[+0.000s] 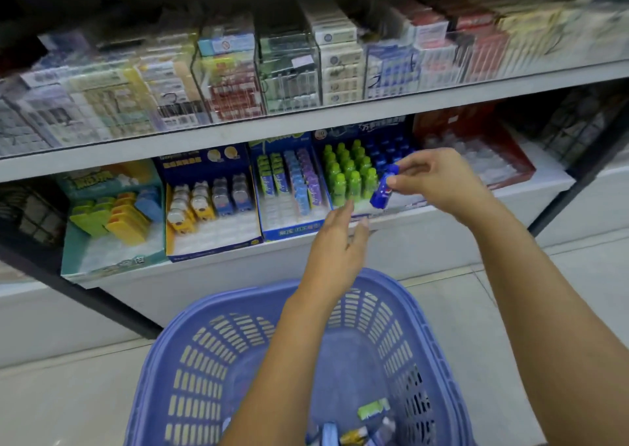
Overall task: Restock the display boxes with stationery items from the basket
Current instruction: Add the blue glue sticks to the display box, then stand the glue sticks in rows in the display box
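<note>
Pinched at the cap end in the right hand [439,180]: small blue bottle-shaped item [382,193], tilted, base down-left, just in front of the display box [371,132] of green and blue bottles, blue rows directly behind it. Left hand [340,241] lower, fingers loose, holding nothing, farther from those rows. Box on the lower white shelf [238,270]; lavender slatted basket [238,301] below on the tiled floor [476,309], a few packets [372,408] inside.

Upper-shelf packs [289,68] are blurred; the basket [190,360] is cropped below.
</note>
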### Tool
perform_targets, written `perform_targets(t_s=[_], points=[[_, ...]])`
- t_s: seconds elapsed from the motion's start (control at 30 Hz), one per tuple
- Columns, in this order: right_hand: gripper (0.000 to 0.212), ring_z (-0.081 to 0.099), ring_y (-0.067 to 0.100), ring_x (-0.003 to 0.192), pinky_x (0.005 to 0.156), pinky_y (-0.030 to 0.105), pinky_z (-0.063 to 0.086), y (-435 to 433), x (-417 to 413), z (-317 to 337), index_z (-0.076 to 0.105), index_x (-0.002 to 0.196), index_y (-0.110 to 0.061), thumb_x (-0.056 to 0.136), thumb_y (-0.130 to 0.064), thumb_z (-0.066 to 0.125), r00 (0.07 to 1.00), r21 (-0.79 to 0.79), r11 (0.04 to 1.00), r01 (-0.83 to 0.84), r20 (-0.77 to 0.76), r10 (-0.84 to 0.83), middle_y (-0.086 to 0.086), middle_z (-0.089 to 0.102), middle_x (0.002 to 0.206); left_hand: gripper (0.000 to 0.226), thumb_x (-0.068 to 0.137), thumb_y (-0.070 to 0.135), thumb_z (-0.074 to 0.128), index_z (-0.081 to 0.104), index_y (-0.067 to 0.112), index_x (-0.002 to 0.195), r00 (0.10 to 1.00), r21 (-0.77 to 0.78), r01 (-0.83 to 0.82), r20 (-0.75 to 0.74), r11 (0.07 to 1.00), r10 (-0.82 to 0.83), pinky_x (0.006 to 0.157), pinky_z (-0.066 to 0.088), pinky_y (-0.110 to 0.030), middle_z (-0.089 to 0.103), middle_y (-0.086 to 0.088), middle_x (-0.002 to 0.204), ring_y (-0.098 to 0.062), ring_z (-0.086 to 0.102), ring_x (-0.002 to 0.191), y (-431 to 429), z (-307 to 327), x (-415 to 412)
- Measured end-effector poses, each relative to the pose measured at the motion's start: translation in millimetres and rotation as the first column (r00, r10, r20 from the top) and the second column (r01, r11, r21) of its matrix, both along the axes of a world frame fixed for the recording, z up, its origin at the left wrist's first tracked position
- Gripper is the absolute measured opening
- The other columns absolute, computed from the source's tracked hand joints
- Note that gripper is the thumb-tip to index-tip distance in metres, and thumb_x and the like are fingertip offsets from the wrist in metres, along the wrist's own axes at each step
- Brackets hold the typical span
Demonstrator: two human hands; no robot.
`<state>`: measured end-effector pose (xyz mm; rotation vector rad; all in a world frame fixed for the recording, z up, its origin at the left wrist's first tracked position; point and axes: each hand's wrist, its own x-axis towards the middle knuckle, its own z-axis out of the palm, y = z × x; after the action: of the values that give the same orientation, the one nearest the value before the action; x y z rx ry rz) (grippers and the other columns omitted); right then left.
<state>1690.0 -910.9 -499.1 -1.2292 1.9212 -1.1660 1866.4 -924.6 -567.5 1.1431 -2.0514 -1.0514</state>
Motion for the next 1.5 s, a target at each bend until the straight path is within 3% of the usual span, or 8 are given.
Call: perform_targets(t_s=[0.13,0.3,0.87,1.0,1.07,1.17,1.33,1.5], points=[[0.025,0.061,0.017,0.074,0.061,0.022,0.045,-17,-57,-11,0.069,0.101,-0.011,0.077,-0.018,0.076,0.907,-0.003,0.995,0.099,-0.411,-0.091,0.006,0.066,0.082,0.059,0.099,0.025,0.044,0.021,0.009,0.15,0.92,-0.126,0.24,0.347,0.963,-0.183,0.115,0.011,-0.023,0.019,-0.008,0.158,-0.018,0.016,0.145,-10,-11,-25],[0.028,0.059,0.016,0.077,0.075,0.022,0.042,-29,-85,-30,0.068,0.105,-0.007,0.078,-0.01,0.073,0.842,0.097,0.995,-0.018,-0.535,0.067,0.014,0.07,0.092,0.068,0.098,0.026,0.043,0.007,0.007,0.152,0.813,-0.177,0.32,0.556,0.931,-0.173,0.119,-0.002,-0.027,0.001,-0.007,0.161,-0.017,0.0,0.147,-14,-27,-33],[0.04,0.064,0.033,0.095,0.086,0.031,0.047,-34,-78,-33,0.061,0.122,-0.004,0.085,-0.017,0.067,0.712,0.298,0.953,0.06,-0.682,0.169,0.023,0.067,0.108,0.065,0.096,0.022,0.047,0.016,0.01,0.151,0.839,-0.172,0.299,0.516,0.939,-0.173,0.118,0.003,-0.026,0.015,-0.006,0.159,-0.019,0.01,0.146,-25,-27,-30],[0.038,0.055,0.037,0.103,0.085,0.039,0.044,-23,-33,-30,0.057,0.114,0.001,0.08,-0.012,0.069,0.691,0.141,0.987,0.08,-0.722,0.047,0.024,0.061,0.106,0.049,0.091,0.014,0.053,0.043,0.007,0.139,0.956,-0.186,0.178,0.265,0.966,-0.125,0.11,0.022,-0.023,0.04,-0.01,0.147,-0.02,0.035,0.136,-13,-34,3],[0.033,0.057,0.034,0.097,0.078,0.036,0.044,-15,4,-36,0.06,0.102,-0.002,0.079,-0.022,0.073,0.692,0.243,0.969,-0.029,-0.695,0.195,0.019,0.064,0.099,0.038,0.089,0.011,0.056,0.056,0.005,0.126,0.969,-0.147,0.099,0.239,0.984,-0.062,0.101,0.033,-0.025,0.056,-0.013,0.13,-0.025,0.052,0.12,-4,-55,31],[0.034,0.061,0.029,0.096,0.077,0.03,0.045,-3,64,-73,0.067,0.099,-0.007,0.076,-0.031,0.075,0.589,0.582,0.767,-0.27,-0.53,0.61,0.013,0.068,0.1,0.028,0.086,0.011,0.061,0.063,0.002,0.113,0.893,0.13,0.075,0.433,0.989,-0.125,0.089,0.043,-0.03,0.065,-0.017,0.113,-0.029,0.06,0.107,10,-105,76],[0.077,0.055,0.028,0.094,0.069,0.033,0.043,47,121,-189,0.034,0.141,-0.02,0.077,-0.022,0.077,0.388,0.898,0.125,-0.421,0.054,0.92,0.009,0.047,0.127,0.061,0.085,0.029,0.068,0.045,0.006,0.137,0.649,0.53,0.096,0.609,0.843,-0.456,0.099,0.036,-0.028,0.05,-0.012,0.138,-0.025,0.048,0.124,52,-187,134],[0.107,0.027,0.037,0.134,0.104,0.048,0.037,81,128,-261,0.016,0.147,-0.037,0.065,-0.031,0.085,0.161,0.913,-0.025,-0.408,0.099,0.982,0.013,0.015,0.149,0.069,0.074,0.032,0.077,0.047,0.007,0.132,0.489,0.553,0.226,0.648,0.802,-0.584,0.094,0.039,-0.032,0.048,-0.016,0.132,-0.03,0.049,0.119,80,-227,152]])
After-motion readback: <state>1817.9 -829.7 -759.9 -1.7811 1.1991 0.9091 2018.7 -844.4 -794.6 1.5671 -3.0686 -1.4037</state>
